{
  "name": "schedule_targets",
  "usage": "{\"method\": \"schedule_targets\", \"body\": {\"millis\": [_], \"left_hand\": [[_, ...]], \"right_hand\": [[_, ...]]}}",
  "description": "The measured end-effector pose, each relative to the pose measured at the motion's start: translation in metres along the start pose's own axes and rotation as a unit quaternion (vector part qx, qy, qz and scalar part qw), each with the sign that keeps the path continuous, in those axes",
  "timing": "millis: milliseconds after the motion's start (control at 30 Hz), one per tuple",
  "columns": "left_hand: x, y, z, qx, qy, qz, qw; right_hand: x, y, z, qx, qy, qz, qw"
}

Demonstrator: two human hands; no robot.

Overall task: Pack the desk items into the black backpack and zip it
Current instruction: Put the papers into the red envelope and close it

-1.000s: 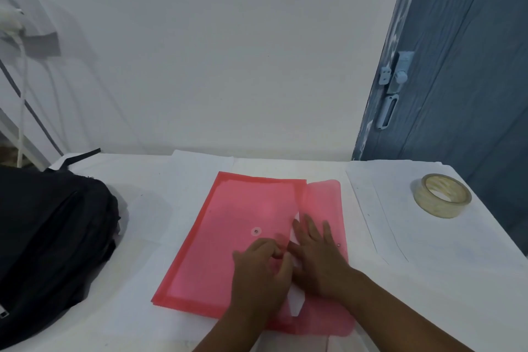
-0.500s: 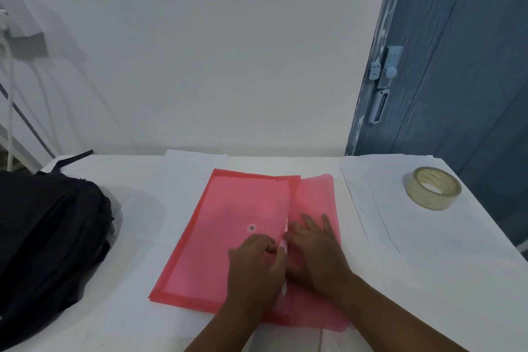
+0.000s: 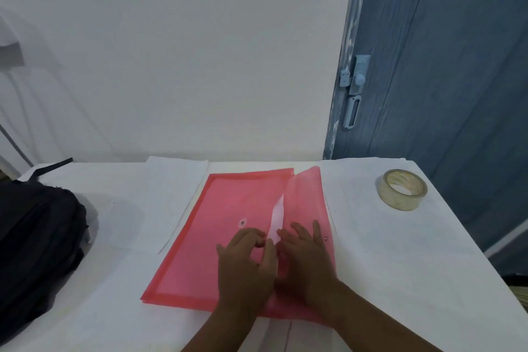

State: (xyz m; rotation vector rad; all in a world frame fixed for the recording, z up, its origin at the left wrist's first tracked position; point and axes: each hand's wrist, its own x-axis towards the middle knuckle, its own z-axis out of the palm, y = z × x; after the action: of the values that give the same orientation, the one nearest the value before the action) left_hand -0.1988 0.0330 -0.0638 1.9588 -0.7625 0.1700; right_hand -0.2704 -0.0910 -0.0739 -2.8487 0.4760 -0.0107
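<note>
A translucent red snap-button folder (image 3: 228,237) lies flat in the middle of the white table (image 3: 400,266). Its flap (image 3: 307,197) is on the right, lifted at the far end. A strip of white paper (image 3: 276,218) shows in the gap at the folder's mouth. My left hand (image 3: 245,266) rests on the folder body near the snap, its curled fingers and thumb pinching the folder's open edge. My right hand (image 3: 307,260) lies on the flap with fingers spread. The black backpack (image 3: 37,251) sits at the table's left edge, apart from both hands.
A roll of clear tape (image 3: 401,193) stands at the far right of the table. White sheets (image 3: 177,180) lie under the folder. A blue door (image 3: 443,94) is behind the table's right corner, a white wall behind the rest.
The flap's far end has lifted off the folder and the gap showing white paper has widened. Both hands stay at the folder's mouth.
</note>
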Motion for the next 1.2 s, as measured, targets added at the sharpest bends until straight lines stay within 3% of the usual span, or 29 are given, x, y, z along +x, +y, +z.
{"method": "schedule_targets", "body": {"millis": [100, 167, 267, 333, 467, 567, 667, 833, 933, 1200], "left_hand": [[-0.005, 0.007, 0.012, 0.029, -0.006, -0.015, 0.999], [-0.009, 0.006, 0.021, 0.037, -0.023, -0.033, 0.998], [-0.018, 0.007, 0.037, 0.086, -0.087, -0.041, 0.992], [-0.027, 0.008, 0.046, 0.161, -0.141, -0.017, 0.977], [-0.032, 0.008, 0.052, 0.217, -0.180, -0.028, 0.959], [-0.029, 0.009, 0.052, 0.220, -0.182, -0.040, 0.958], [-0.030, 0.008, 0.054, 0.229, -0.169, -0.019, 0.959], [-0.029, 0.008, 0.053, 0.240, -0.178, -0.023, 0.954], [-0.029, 0.010, 0.055, 0.256, -0.177, -0.020, 0.950], [-0.030, 0.011, 0.052, 0.248, -0.178, -0.024, 0.952]], "right_hand": [[-0.006, 0.019, -0.015, 0.090, 0.003, -0.040, 0.995], [-0.012, 0.034, -0.030, 0.105, 0.106, -0.063, 0.987], [-0.021, 0.072, -0.048, 0.185, 0.282, 0.024, 0.941], [-0.025, 0.101, -0.054, 0.179, 0.323, 0.075, 0.926], [-0.031, 0.155, -0.066, 0.159, 0.173, 0.259, 0.937], [-0.036, 0.184, -0.068, 0.141, 0.127, 0.295, 0.937], [-0.034, 0.201, -0.063, 0.155, 0.144, 0.279, 0.937], [-0.033, 0.209, -0.054, 0.213, 0.262, 0.278, 0.899], [-0.047, 0.195, -0.057, 0.225, 0.315, 0.222, 0.895], [-0.116, 0.137, -0.049, 0.232, 0.279, 0.121, 0.924]]}}
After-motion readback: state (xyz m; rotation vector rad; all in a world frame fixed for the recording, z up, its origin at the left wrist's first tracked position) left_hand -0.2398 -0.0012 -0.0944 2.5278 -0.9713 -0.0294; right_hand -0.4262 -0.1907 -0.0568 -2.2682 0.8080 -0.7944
